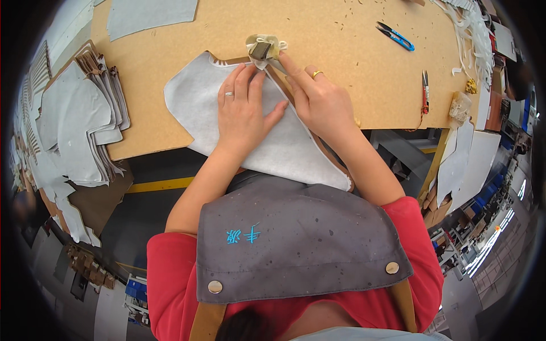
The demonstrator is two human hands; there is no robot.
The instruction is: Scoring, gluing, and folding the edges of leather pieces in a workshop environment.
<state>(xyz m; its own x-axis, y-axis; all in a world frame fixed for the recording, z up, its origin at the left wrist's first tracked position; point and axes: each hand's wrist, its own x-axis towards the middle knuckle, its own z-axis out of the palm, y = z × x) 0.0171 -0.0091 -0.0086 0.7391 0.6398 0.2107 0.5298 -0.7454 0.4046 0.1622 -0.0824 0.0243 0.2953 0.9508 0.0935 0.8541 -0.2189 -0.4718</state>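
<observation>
A large leather-like piece (196,94), pale grey on top with a brown edge, lies partly on the table and hangs over its front edge toward my lap. My left hand (242,105) rests on it, fingers spread forward and thumb out to the right. In my right hand (324,102) is a hammer (260,51) with a dark, blocky head wrapped in yellowish and white material. The index finger stretches along its handle. The head sits over the piece's far edge, just beyond my left fingertips; whether it touches the piece I cannot tell.
Blue-handled thread snips (396,36) lie at the far right of the brown table (335,28), with red-handled snips (425,94) nearer. Another grey piece (151,17) lies far left. A stack of grey pieces (79,113) overhangs the left edge. White strips (469,34) hang at right.
</observation>
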